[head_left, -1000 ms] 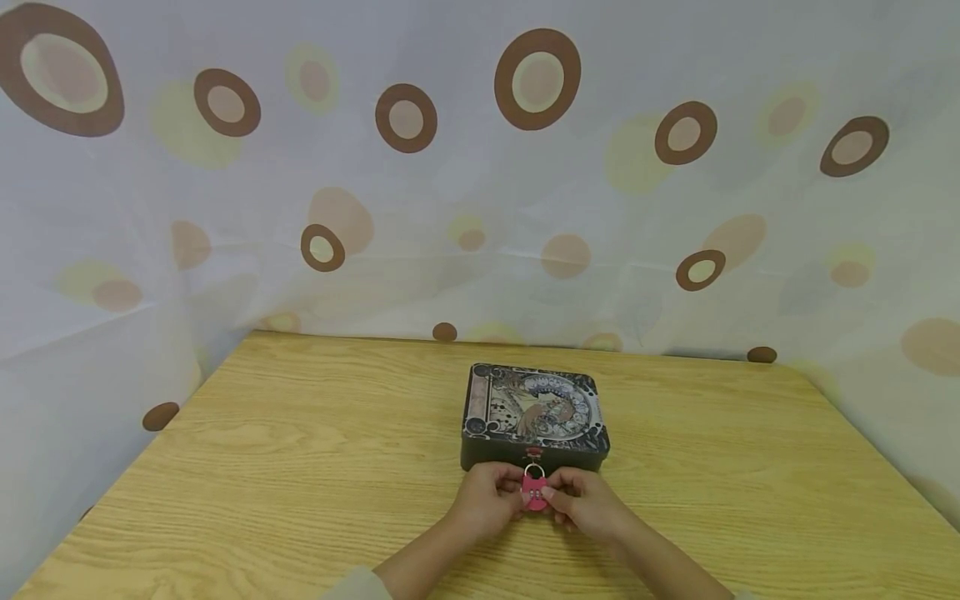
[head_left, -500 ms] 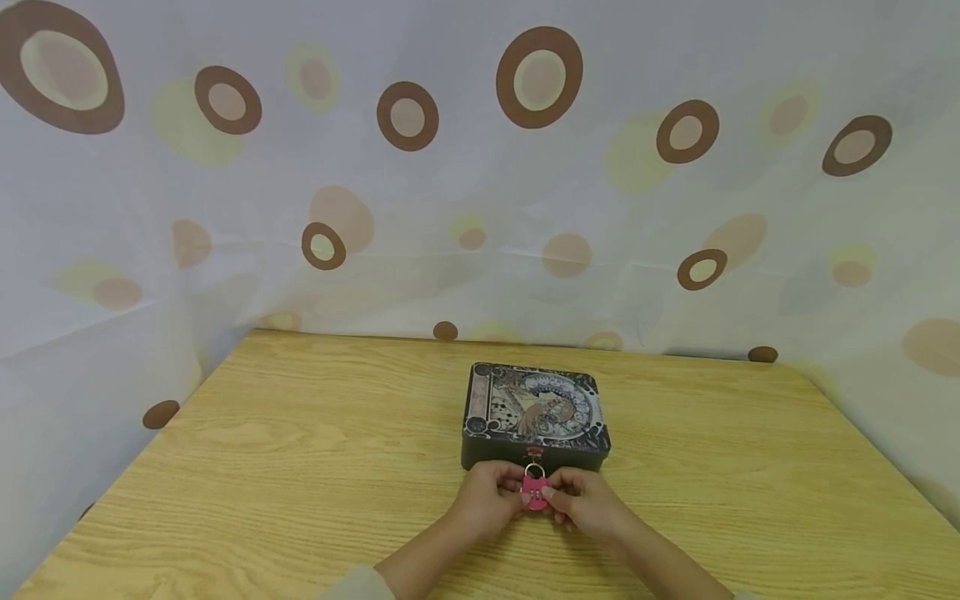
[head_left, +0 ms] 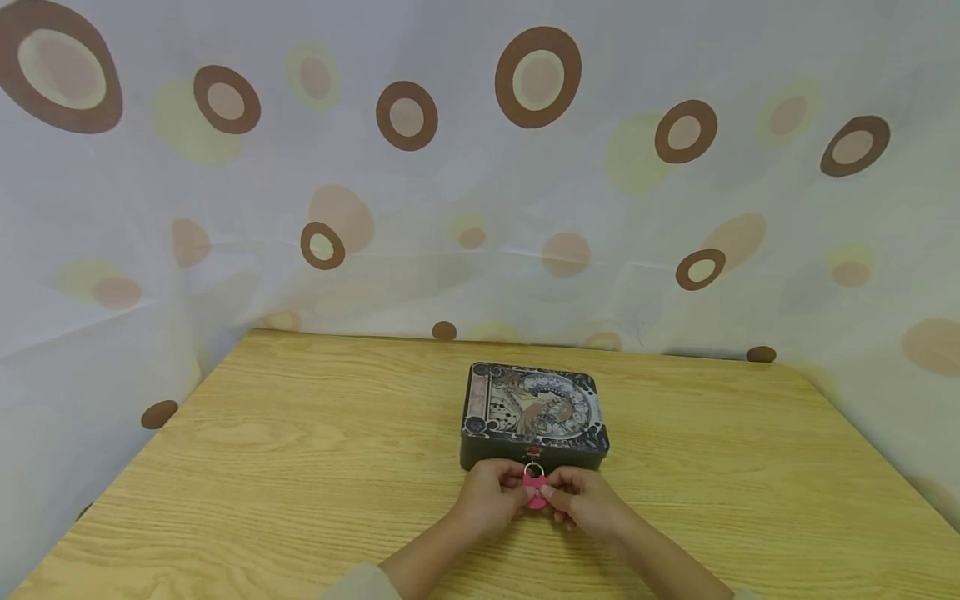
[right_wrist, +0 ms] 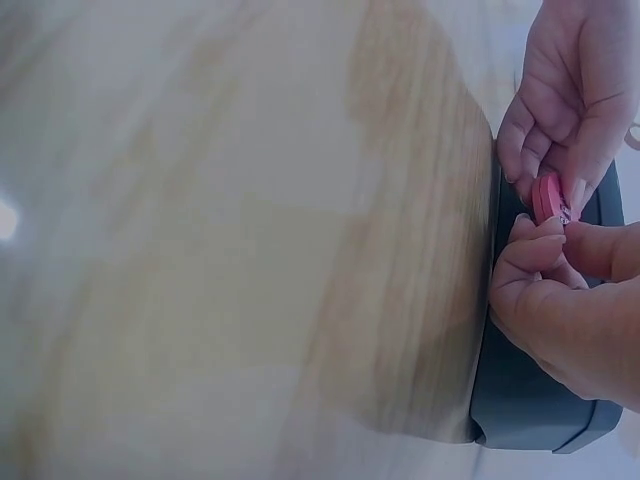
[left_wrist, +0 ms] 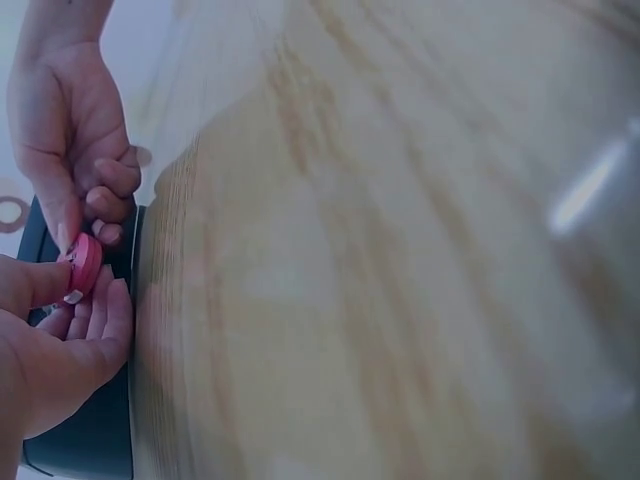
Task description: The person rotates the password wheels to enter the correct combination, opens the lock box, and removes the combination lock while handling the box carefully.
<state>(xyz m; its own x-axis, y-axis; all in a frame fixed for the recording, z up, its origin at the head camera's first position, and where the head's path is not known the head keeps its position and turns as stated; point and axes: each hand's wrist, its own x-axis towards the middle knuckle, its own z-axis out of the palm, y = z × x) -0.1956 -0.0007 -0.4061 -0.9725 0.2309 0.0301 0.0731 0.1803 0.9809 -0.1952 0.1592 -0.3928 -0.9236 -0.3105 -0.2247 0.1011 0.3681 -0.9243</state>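
A pink combination padlock (head_left: 535, 481) with a silver shackle stands at the front of a dark box (head_left: 542, 408) with a printed lid. Its shackle reaches up to the red clasp (head_left: 532, 452); whether it passes through cannot be told. From the left, my left hand (head_left: 486, 500) pinches the padlock between thumb and fingers. My right hand (head_left: 590, 503) pinches the other side, its thumb on the face by the dials. In the left wrist view the padlock (left_wrist: 87, 262) appears edge-on between both hands. Thumbs hide most of the dials in the head view.
The box rests on a wood-grain table (head_left: 315, 433), toward its far half. Behind and at the sides hangs a pale sheet (head_left: 450, 192) printed with brown and yellow circles. The box's dark side (right_wrist: 540, 395) shows beside the right hand in the right wrist view.
The thumbs have shifted slightly inward over the padlock's face, so less of the dials shows. The box has stayed in place, and both hands keep their grip on the padlock.
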